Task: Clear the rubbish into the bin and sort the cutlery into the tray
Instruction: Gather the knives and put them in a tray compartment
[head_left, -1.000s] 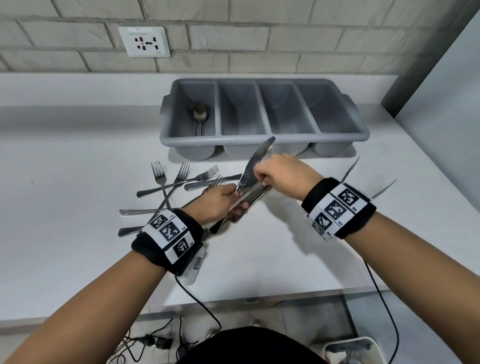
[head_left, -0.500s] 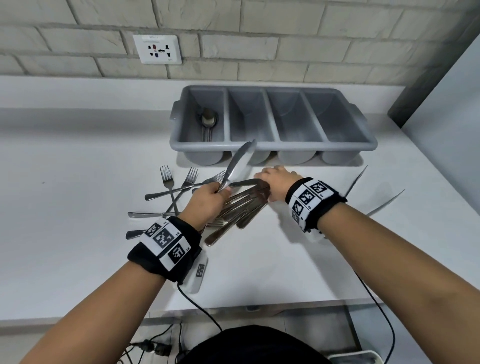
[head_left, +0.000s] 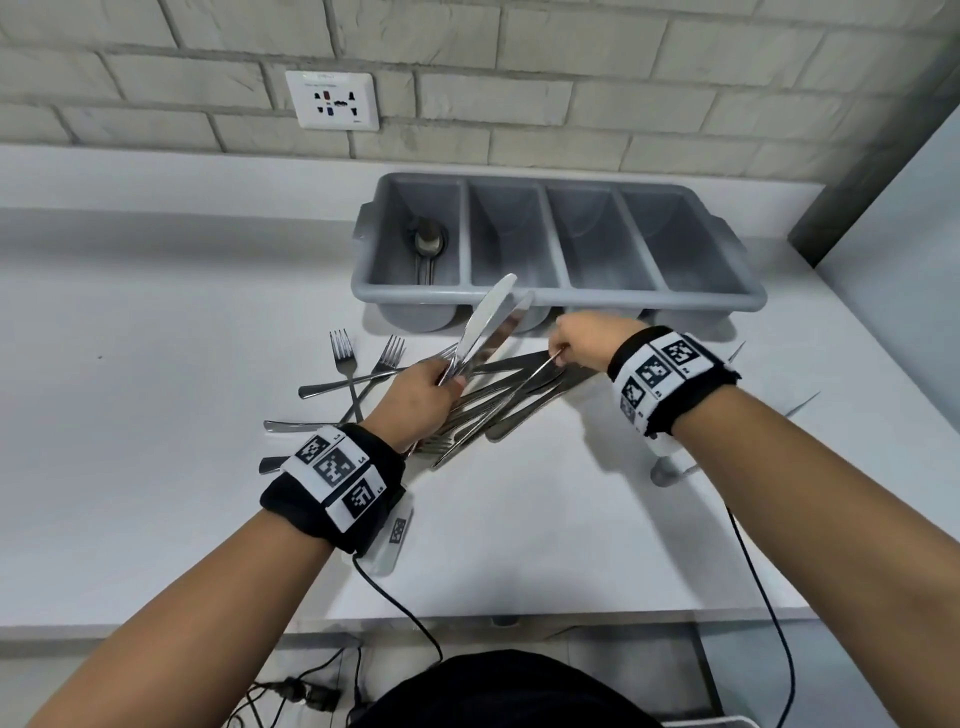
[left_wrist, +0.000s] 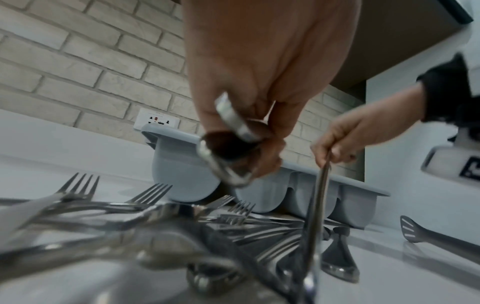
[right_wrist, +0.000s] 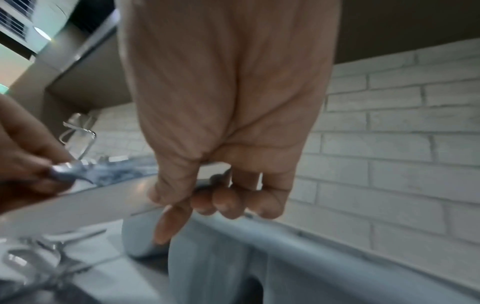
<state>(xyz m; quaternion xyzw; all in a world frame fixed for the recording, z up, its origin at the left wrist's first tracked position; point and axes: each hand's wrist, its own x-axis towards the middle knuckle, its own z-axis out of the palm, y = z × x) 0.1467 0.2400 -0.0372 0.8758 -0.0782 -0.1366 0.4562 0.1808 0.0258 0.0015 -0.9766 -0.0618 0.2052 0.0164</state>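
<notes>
A grey four-compartment tray (head_left: 550, 300) stands at the back of the white counter, with spoons (head_left: 428, 241) in its leftmost compartment. My left hand (head_left: 449, 382) grips two table knives (head_left: 488, 327) by their handles, blades pointing up towards the tray. Under it lies a pile of knives and forks (head_left: 498, 410). My right hand (head_left: 558, 351) pinches one end of a knife (head_left: 519, 389) from that pile, and that end is raised. In the left wrist view, my left hand (left_wrist: 249, 148) holds the handles (left_wrist: 231, 127) and my right hand (left_wrist: 335, 144) holds the slanted knife (left_wrist: 315, 205).
Several forks (head_left: 343, 358) lie left of the pile. Slotted metal tongs (left_wrist: 428, 236) rest on the counter to the right, partly hidden behind my right wrist in the head view. A wall socket (head_left: 335, 101) sits above the counter. Cables hang below the counter's front edge (head_left: 519, 621).
My right hand let go of the knife it was passing to my left hand, dropped to the pile and now pinches another knife. My left hand now holds two knives.
</notes>
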